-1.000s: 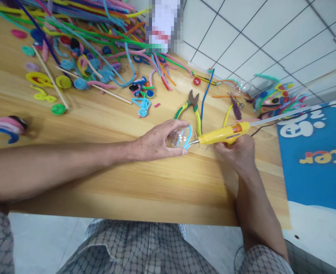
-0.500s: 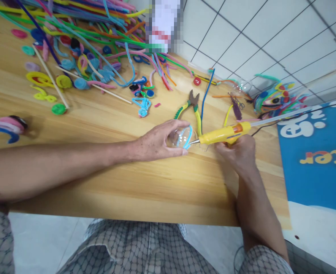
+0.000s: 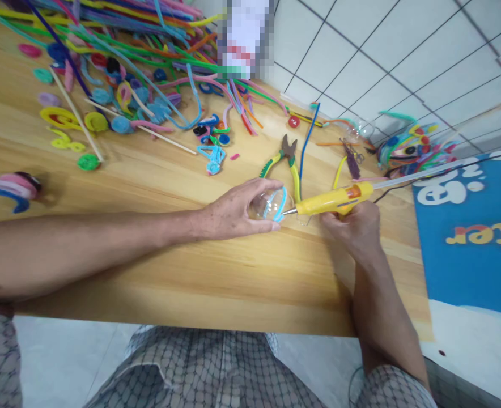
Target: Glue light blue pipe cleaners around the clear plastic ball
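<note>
My left hand (image 3: 233, 212) is closed around a clear plastic ball half (image 3: 271, 205) with a light blue pipe cleaner (image 3: 279, 208) along its rim, held just above the wooden table (image 3: 216, 277). My right hand (image 3: 355, 226) grips a yellow hot glue gun (image 3: 333, 199). The gun's metal nozzle touches the rim of the clear ball by the blue pipe cleaner. A glue stick pokes out of the gun's back toward the right.
Green-and-yellow pliers (image 3: 288, 160) lie just behind the ball. A big heap of coloured pipe cleaners (image 3: 127, 51), coiled shapes and thin wooden sticks (image 3: 74, 113) fills the far left. More pipe cleaner pieces (image 3: 407, 144) lie at the far right, beside a blue printed sheet (image 3: 471, 238).
</note>
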Demonstrator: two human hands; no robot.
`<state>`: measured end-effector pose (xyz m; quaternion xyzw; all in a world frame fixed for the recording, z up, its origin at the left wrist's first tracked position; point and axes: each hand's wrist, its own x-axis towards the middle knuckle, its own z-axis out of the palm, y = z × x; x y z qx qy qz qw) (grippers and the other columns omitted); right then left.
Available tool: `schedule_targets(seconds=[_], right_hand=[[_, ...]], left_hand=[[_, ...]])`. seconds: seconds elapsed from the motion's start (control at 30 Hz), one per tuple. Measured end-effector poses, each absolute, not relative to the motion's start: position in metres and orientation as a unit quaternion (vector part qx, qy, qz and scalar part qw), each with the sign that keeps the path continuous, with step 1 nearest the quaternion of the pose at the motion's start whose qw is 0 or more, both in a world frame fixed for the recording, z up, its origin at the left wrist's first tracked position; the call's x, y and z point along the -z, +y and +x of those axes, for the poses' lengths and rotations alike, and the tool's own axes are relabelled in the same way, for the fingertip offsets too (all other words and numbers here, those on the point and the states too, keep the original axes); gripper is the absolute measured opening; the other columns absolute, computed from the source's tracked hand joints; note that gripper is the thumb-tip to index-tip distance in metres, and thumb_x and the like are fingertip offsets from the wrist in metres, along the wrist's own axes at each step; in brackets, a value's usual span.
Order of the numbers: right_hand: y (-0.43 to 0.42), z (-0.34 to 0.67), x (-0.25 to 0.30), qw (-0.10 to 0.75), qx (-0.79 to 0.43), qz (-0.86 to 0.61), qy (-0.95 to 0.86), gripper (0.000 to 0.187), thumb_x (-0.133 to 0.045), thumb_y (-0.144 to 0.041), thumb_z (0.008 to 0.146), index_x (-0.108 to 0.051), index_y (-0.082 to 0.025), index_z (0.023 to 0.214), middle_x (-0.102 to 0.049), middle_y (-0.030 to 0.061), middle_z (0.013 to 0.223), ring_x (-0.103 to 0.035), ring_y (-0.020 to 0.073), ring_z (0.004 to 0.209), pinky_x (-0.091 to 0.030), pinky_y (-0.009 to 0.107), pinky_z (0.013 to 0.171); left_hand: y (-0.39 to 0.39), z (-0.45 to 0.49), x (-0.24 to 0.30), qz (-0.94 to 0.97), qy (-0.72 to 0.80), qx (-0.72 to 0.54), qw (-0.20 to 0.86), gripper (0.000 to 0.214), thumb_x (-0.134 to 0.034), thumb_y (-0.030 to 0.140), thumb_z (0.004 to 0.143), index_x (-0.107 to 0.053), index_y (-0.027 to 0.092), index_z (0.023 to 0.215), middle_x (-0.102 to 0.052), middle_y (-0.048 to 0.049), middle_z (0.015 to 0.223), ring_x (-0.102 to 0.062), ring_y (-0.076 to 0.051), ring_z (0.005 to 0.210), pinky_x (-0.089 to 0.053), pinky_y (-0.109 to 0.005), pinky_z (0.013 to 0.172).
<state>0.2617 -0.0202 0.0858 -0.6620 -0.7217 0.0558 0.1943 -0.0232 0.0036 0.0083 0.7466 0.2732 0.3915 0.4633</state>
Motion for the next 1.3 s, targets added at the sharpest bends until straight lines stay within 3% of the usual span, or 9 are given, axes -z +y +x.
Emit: schedule_targets(seconds=[0.33,1.3], right_hand=[[-0.0208,0.2651,-0.0846,0.199,-0.061,-0.671,-0.712,0.015,-0.069,-0.025,0.071,-0.058,-0.026,0.060,-0.060,0.0002,0.055,-0.059,0.0201,0.053,-0.047,0.032,0.053],[-0.0209,0.2648,-0.0819,0.194,-0.037,-0.664,-0.721,0.021,-0.067,-0.026,0.071,-0.052,-0.026,0.057,-0.054,-0.0015,0.052,-0.053,0.0172,0.051,-0.043,0.031,0.053]], left_hand=[[0.0030,-0.0241,-0.0087,0.753,0.279,-0.382,0.458,0.070,-0.086,0.044,0.090,-0.059,0.020,0.150,-0.074,-0.0134,0.138,-0.076,-0.025,0.114,-0.064,-0.042,0.101],[0.0038,-0.0240,-0.0083,0.748,0.270,-0.383,0.470,0.065,-0.086,0.042,0.090,-0.060,0.023,0.147,-0.072,-0.0127,0.140,-0.074,-0.026,0.118,-0.064,-0.044,0.104]])
